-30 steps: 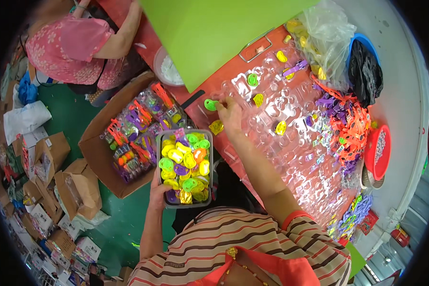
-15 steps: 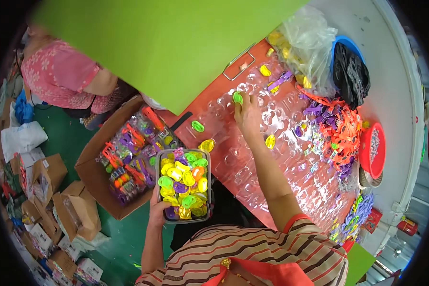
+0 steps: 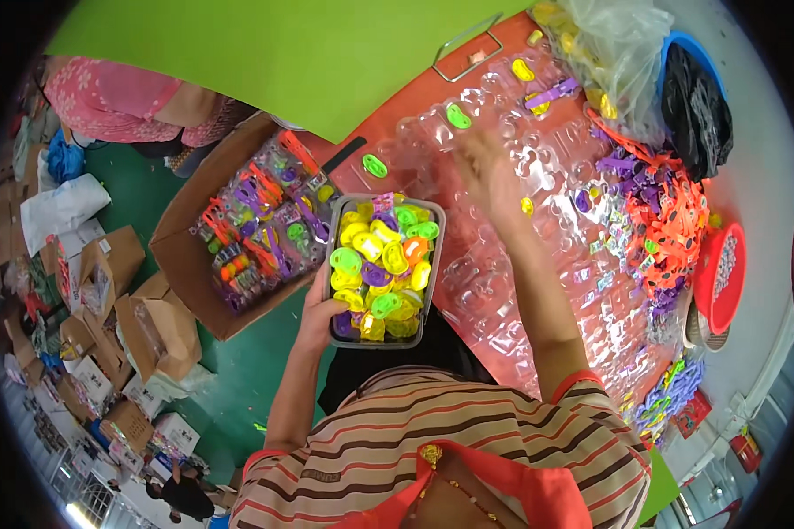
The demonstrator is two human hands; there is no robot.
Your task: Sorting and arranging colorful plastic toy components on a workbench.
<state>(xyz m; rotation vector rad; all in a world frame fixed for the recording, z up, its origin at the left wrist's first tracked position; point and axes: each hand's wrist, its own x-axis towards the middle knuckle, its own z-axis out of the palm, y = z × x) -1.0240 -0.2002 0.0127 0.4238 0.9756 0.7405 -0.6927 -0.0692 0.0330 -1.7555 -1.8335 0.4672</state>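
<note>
You are holding a clear tub [image 3: 382,269] close to your body, and your left hand [image 3: 319,309] is gripping its near left side, with the fingers curled under it and the thumb on the rim. The tub is piled high with little plastic pieces [image 3: 381,256] in yellow, green, purple and orange, so lots of them are waiting to go out. A bit farther out, your right hand [image 3: 485,167] is reaching over the clear bubble trays [image 3: 503,256] that are lying on the red desk [image 3: 423,93]. That hand is blurry, so I cannot tell if its fingers are spread or pinching a piece. Just past the tub, one green piece [image 3: 375,165] is sitting in a tray pocket, and another green piece [image 3: 458,115] is sitting farther up. Beyond them a yellow piece [image 3: 522,69] and a purple piece [image 3: 552,91] are lying near the far end. Most pockets are showing bare, so it looks like the filling is only getting started and nearly all of it is left to do. Off to your left an open cardboard box [image 3: 238,229] is holding packed sets of colourful pieces. Far to the right an orange tangle of parts [image 3: 670,220] is lying beside a red bowl [image 3: 722,275].
</note>
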